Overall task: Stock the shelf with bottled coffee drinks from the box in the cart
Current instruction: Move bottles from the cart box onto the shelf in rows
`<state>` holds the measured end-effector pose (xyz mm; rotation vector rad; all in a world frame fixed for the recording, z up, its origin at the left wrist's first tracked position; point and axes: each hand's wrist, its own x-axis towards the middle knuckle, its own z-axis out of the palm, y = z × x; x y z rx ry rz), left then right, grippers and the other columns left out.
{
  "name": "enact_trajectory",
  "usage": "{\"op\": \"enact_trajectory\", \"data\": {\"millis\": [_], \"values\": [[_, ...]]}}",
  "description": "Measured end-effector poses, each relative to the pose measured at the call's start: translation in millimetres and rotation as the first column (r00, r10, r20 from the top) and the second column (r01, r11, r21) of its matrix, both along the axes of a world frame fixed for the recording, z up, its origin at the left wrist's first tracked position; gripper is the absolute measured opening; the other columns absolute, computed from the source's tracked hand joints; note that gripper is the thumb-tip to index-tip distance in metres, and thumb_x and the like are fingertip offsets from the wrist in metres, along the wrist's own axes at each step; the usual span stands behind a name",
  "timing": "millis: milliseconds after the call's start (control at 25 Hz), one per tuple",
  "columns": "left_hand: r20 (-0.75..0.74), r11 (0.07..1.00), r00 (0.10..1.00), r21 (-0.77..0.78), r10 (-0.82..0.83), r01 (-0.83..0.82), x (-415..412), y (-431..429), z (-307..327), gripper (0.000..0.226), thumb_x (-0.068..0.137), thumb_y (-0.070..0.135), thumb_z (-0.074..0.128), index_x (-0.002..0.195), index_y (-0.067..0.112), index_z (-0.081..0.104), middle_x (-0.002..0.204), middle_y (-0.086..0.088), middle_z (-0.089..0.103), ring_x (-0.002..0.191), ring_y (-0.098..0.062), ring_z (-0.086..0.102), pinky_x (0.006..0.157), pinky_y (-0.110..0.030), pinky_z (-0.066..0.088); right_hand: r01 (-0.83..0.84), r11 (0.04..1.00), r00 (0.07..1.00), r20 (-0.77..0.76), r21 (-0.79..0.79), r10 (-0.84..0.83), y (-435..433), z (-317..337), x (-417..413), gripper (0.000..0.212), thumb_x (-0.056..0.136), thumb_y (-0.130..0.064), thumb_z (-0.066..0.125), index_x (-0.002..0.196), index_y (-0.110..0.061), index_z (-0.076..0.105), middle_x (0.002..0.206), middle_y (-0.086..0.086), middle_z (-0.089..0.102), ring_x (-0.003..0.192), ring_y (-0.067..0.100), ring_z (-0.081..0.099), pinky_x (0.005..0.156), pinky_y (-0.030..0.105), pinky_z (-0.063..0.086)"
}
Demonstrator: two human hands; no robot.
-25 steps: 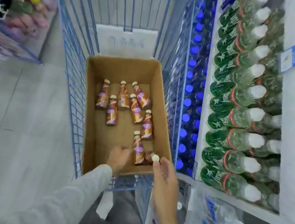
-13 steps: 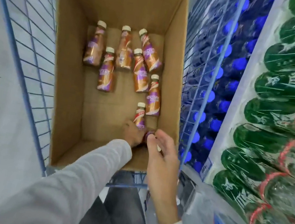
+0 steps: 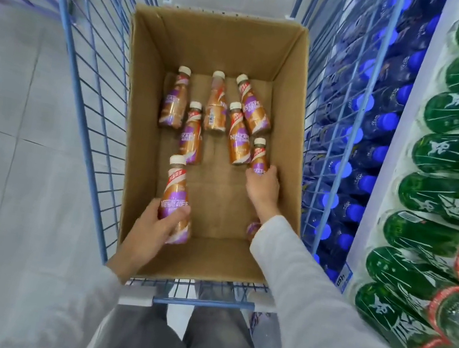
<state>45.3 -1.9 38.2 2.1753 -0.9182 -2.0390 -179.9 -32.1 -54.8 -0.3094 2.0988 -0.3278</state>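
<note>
The left hand [image 3: 153,229] is clenched round the lower half of a first coffee bottle [image 3: 175,195], thumb across its purple label, cream cap pointing away from the person. The bottle stands tilted just inside the near left corner of the cardboard box [image 3: 142,104].

The right hand [image 3: 262,185] reaches deeper along the box's right wall. Its fingers curl over the base of a second coffee bottle [image 3: 259,154], which lies on the box floor with its cap pointing away. Just under the right sleeve [image 3: 308,293], near the wrist, a sliver of a third coffee bottle [image 3: 252,227] shows, mostly hidden.

Beyond both hands, five loose bottles [image 3: 217,105] lie on the box floor in a rough cluster, caps all pointing to the far wall. Two lie ahead of the left hand, three ahead of the right, and one of these lies beside the second coffee bottle.

The box sits in a blue wire cart [image 3: 84,89], whose bars rise on either side of the hands.

To the right of the right hand, past the cart's side, the shelf holds blue-capped bottles [image 3: 353,170]. Further right lie rows of green bottles [image 3: 453,156] with red neck bands. A blue price tag [image 3: 346,277] hangs on the shelf edge beside the right forearm.

Left of the left hand is pale grey floor [image 3: 0,135]. Below the hands, dark grey trousers [image 3: 157,344] show behind the cart's near rail.
</note>
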Motion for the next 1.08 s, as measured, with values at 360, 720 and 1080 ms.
{"op": "enact_trajectory", "data": {"millis": [360,720,1080], "values": [[0.032,0.984,0.984,0.032,0.177,-0.178,33,23,20,0.063,0.07,0.064,0.069,0.124,0.034,0.06,0.114,0.004,0.073,0.099,-0.017,0.074,0.068,-0.02,0.058,-0.149,0.981,0.975,-0.144,0.123,0.166,2,-72,22,0.074,0.089,-0.022,0.068,0.148,-0.01,0.026,0.14,0.022,0.046,0.123,0.043,0.052,0.097,0.048,0.046],[-0.072,0.989,0.989,-0.051,0.132,-0.136,19,16,66,0.052,0.068,0.067,0.068,0.111,0.04,0.055,0.111,0.009,0.068,0.089,-0.013,0.074,0.052,-0.014,0.054,0.234,0.955,0.963,0.182,-0.181,-0.201,34,35,37,0.055,0.088,-0.029,0.076,0.125,-0.026,0.036,0.107,-0.004,0.058,0.086,0.009,0.061,0.065,0.02,0.053],[-0.367,0.926,0.91,-0.374,-0.191,0.043,16,26,185,0.035,0.084,0.048,0.076,0.114,0.035,0.063,0.094,0.018,0.076,0.083,-0.007,0.076,0.061,-0.018,0.057,0.437,0.687,0.9,0.272,-0.58,-0.342,131,254,90,0.058,0.082,-0.042,0.081,0.128,-0.036,0.046,0.113,-0.012,0.07,0.096,0.002,0.071,0.081,0.025,0.058]]}}
